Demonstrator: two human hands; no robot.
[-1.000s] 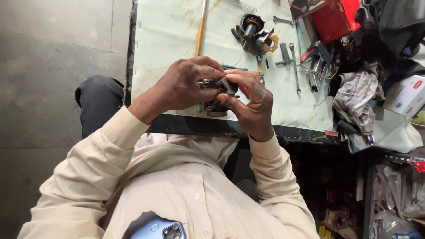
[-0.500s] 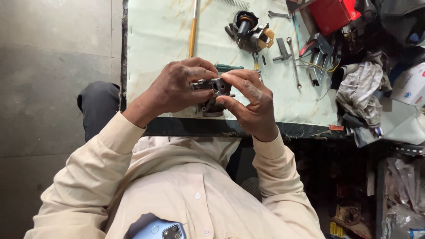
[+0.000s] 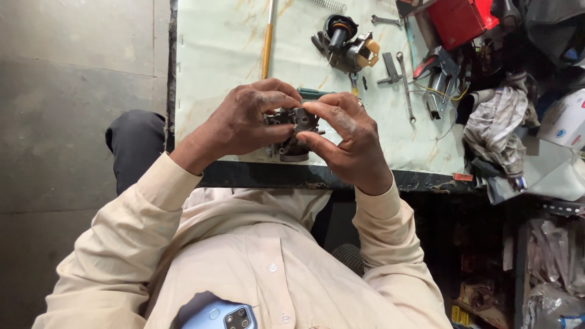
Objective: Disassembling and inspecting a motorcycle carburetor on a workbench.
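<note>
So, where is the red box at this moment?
In the head view, the red box sits at the top right of the pale worktable, beyond the wrenches and beside a heap of rags.

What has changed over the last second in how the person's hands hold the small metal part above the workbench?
Little: both the left hand and right hand keep gripping the dark metal part over the workbench edge. Only the view shifted slightly. Tools stayed put.

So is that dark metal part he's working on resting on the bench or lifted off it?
Lifted. Both the left hand and right hand grip the dark metal part above the pale benchtop, near its front edge.
</note>
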